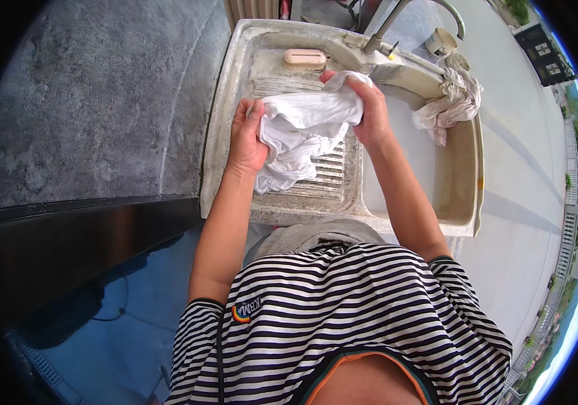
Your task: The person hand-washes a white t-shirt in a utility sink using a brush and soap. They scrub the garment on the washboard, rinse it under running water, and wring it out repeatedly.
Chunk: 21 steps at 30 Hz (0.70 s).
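Between my two hands a white cloth garment (309,115) is stretched out, its lower folds hanging down onto the ridged washboard (328,177) of the stone sink. My left hand (247,135) grips the garment's left edge with the thumb on top. At its upper right corner, my right hand (370,111) is closed round a bunched part of the cloth. A pink scrubbing brush (305,59) lies bristles down on the sink's far ledge, beyond the garment and touching neither hand.
Right of the washboard is the sink basin (458,172), holding cloudy water. A wet pale cloth (452,101) drapes over its right rim. A metal faucet (397,27) rises at the back, near a small tub (441,42). A grey slab (100,101) adjoins the sink's left side.
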Tool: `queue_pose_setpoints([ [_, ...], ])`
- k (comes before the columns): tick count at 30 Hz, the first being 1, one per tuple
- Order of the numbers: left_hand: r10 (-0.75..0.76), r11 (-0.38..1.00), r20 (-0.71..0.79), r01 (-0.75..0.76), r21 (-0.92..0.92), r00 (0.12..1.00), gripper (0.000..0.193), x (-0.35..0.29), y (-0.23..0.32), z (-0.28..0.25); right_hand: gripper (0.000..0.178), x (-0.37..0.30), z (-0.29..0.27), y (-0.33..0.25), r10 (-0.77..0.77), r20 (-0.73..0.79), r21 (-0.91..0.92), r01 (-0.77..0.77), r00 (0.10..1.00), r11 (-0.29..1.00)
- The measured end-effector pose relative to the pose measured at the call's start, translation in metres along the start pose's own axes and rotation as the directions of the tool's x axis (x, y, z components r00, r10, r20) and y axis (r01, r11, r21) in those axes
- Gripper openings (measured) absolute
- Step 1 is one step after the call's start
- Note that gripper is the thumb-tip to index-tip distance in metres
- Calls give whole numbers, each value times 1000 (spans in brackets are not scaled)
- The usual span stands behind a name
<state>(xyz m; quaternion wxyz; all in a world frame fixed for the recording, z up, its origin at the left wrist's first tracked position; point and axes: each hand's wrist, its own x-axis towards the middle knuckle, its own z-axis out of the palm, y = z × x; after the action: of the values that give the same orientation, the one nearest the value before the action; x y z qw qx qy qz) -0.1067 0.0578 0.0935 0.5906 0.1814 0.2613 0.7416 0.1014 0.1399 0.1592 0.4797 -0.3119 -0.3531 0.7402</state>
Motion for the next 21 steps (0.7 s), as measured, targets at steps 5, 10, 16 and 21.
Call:
queue_pose_setpoints([
  [5,-370,831,50,355,-427,928,32,38,-58,-68,20,-48,67,91,-360,625,-722,688,692,68],
  [10,-381,924,-343,363,-117,859,36,23,-78,29,26,46,19,64,-327,141,-989,149,934,-1],
  [16,-323,935,-223,347,76,920,41,6,-49,2,22,-45,78,85,-311,551,-799,598,774,71],
  [21,-533,846,-295,487,-220,793,43,2,-58,16,16,28,29,70,-388,190,-981,187,902,-47],
])
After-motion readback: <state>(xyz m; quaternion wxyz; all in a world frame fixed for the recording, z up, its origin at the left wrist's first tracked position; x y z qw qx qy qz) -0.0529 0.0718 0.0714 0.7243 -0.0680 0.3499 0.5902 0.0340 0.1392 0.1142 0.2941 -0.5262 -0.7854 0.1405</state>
